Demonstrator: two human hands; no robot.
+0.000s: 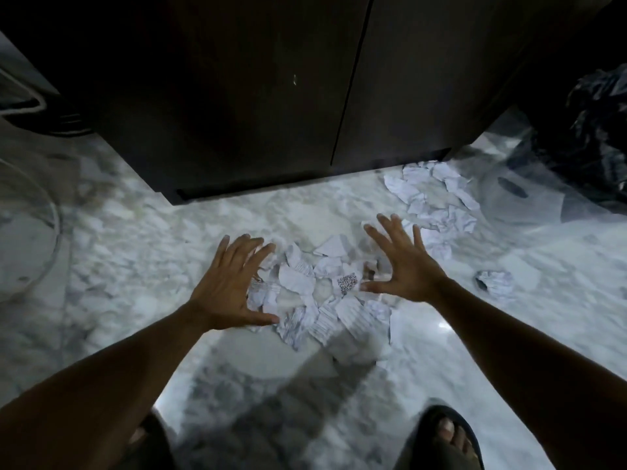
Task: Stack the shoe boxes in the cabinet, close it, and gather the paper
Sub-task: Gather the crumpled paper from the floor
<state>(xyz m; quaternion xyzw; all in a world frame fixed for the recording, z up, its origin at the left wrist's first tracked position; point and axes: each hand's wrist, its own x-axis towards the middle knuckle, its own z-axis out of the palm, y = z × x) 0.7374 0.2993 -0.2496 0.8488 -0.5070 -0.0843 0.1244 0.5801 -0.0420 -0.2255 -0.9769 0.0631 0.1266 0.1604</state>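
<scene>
On the marble floor point(135, 266) before the shut cabinet point(237, 113), I spread my left hand point(227, 286) and right hand point(403, 266) wide, empty, flanking the torn paper point(315, 290) to sweep it together.

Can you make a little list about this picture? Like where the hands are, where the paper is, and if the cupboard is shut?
left hand: open, fingers spread, at the left edge of the near scraps
right hand: open, fingers spread, at their right edge
near paper scraps: torn pieces on the floor between the hands
far paper scraps: second patch by the cabinet
crumpled ball: alone, to the right
cabinet: dark doors, shut
floor: pale marble
black bag: far right
</scene>
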